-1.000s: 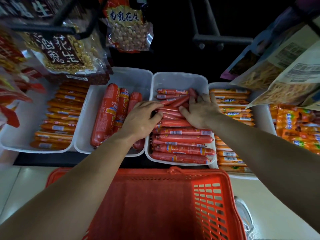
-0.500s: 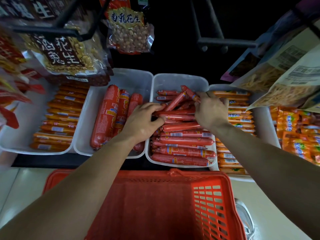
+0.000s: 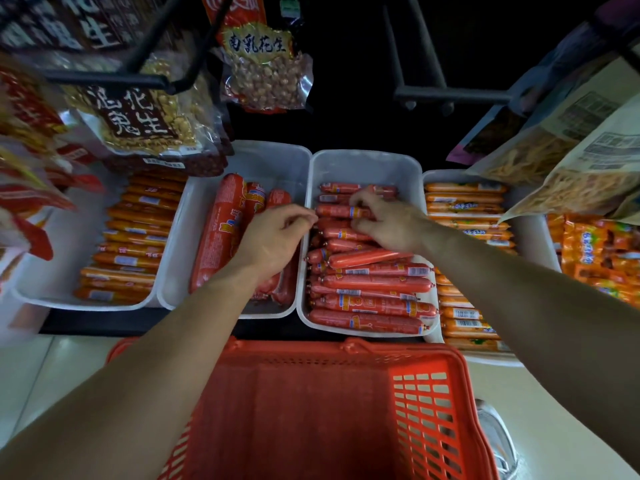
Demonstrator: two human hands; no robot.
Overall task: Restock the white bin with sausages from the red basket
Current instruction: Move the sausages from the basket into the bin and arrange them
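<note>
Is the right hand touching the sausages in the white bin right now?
Touching. The head view shows the right hand with fingertips pressed onto the red sausages in the white bin.

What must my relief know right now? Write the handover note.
Left hand: loosely curled at the white bin's left rim, seemingly empty.
Right hand: fingers on the sausages at the bin's far end, straightening them.
Red basket: below the bin; no sausages visible inside.
Done: bin nearly full.
Left: tidy the far rows; check the basket.
</note>
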